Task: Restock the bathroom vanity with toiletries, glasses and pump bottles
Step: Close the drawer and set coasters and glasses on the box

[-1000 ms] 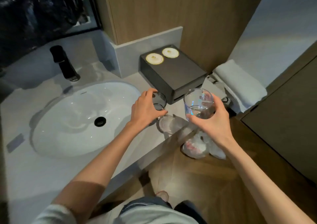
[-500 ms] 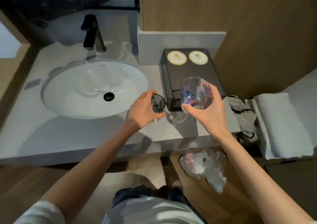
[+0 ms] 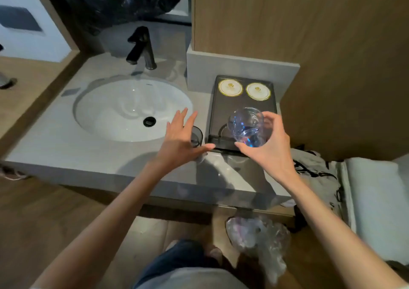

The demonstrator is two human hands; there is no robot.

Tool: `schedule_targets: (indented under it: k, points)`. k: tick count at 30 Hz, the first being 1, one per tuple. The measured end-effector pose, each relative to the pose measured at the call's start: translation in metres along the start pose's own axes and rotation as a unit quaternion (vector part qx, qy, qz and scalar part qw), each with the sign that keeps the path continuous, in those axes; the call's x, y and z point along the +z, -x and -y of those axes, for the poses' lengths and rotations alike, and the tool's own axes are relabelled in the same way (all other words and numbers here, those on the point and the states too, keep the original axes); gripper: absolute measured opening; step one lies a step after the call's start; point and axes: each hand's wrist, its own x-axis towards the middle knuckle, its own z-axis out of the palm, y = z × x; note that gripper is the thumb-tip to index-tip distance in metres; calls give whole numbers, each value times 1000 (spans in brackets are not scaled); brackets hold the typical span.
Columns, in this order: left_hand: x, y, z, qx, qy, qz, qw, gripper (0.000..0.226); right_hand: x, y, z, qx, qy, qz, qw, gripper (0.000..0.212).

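Half a second ago the left hand (image 3: 180,143) was wrapped around the dark glass (image 3: 196,136); now its fingers are spread wide and flat, holding nothing, and the dark glass stands upright on the counter (image 3: 66,147) just under and beside the splayed fingers, between the sink (image 3: 132,109) and the tray (image 3: 242,102). Whether the palm still brushes the rim cannot be told. The right hand (image 3: 269,147) keeps the clear glass (image 3: 246,127) pinched between thumb and curled fingers, as before, tilted with its mouth toward the camera. That glass now sits higher over the front half of the tray, above a round mark there. Two gold-rimmed coasters (image 3: 230,87) lie side by side at the tray's back edge. The black tap (image 3: 141,48) stands behind the sink. A white towel (image 3: 376,200) lies to the right, a patterned cloth (image 3: 314,173) between it and the counter, and a crumpled plastic bag (image 3: 256,235) on the floor below.
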Motion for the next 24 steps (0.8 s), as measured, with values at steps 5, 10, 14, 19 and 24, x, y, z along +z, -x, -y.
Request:
schedule_targets:
  k: [5, 10, 14, 19, 24]
  points:
    - [-44, -19, -55, -43, 214, 47, 975, 77, -7, -19, 0, -93, 101, 6, 990, 68]
    - [-54, -48, -78, 2, 221, 127, 967, 71, -4, -41, 4, -195, 173, -34, 965, 65]
    - [-56, -70, -76, 32, 198, 124, 972, 68, 0, -57, 7, -223, 230, -57, 946, 64]
    - [-59, -95, -69, 37, 263, 89, 960, 68, 6, -82, 13, -233, 219, -65, 945, 65]
    - [-56, -118, -52, -36, 332, 66, 940, 61, 5, -96, 17, -53, -18, -12, 998, 75]
